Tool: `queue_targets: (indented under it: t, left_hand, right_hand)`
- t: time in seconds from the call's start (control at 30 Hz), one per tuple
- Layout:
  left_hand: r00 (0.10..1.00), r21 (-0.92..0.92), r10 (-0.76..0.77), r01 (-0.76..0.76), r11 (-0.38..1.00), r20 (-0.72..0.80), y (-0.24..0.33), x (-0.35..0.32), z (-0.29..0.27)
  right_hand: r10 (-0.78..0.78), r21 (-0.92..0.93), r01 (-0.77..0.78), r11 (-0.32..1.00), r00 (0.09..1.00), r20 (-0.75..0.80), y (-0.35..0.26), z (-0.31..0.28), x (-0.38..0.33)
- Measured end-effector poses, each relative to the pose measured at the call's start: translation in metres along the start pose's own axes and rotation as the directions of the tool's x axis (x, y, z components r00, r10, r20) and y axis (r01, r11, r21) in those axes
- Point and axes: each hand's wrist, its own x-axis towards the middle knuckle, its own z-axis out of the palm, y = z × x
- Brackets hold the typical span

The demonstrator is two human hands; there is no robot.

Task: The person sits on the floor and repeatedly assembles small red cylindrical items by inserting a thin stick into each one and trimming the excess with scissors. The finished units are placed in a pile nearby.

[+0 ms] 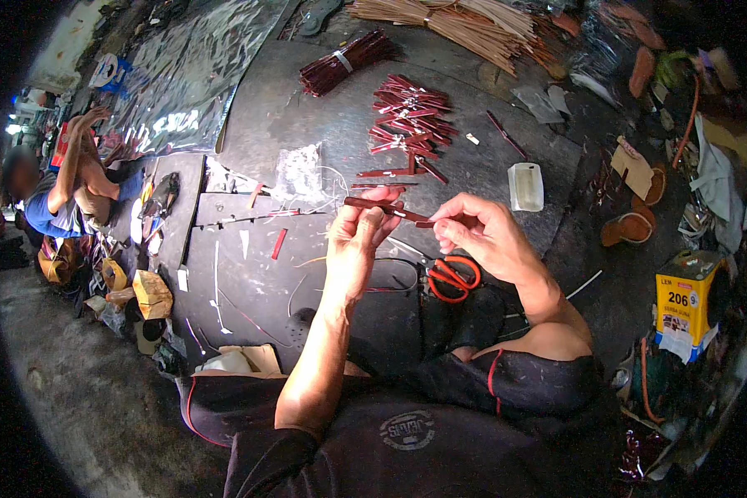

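Observation:
Between my two hands, above the dark work board, stretches a dark red strap (372, 204) with a small shiny metal piece, perhaps a buckle, near its middle. My left hand (358, 239) is closed on one end, thumb and fingers pinching it. The other end sits in the fingertips of my right hand (483, 232); part of it is hidden by those fingers. Just below the right hand lie scissors with orange handles (454, 278). Beyond my hands is a heap of similar dark red straps (411, 116) with metal bits.
A tied bundle of dark red strips (347, 63) and tan strips (465, 26) lie at the far side. To the right are a white tray (525, 187), sandals (631, 227) and a yellow tin (685, 303). Another person (75, 178) sits at the left.

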Motion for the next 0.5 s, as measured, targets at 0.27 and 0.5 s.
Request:
queue_targets:
  t: [0.27, 0.5]
  left_hand:
    - [0.994, -0.103, -0.013, 0.001, 0.995, -0.113, -0.009, -0.003, 0.004]
    - [0.994, -0.021, 0.014, -0.016, 1.0, -0.108, -0.013, -0.004, 0.007]
  right_hand:
    - [0.117, 0.174, -0.099, 0.98, 0.989, -0.096, 0.014, 0.014, 0.007]
    - [0.198, 0.153, -0.183, 0.971, 0.976, -0.091, 0.017, 0.014, 0.013]
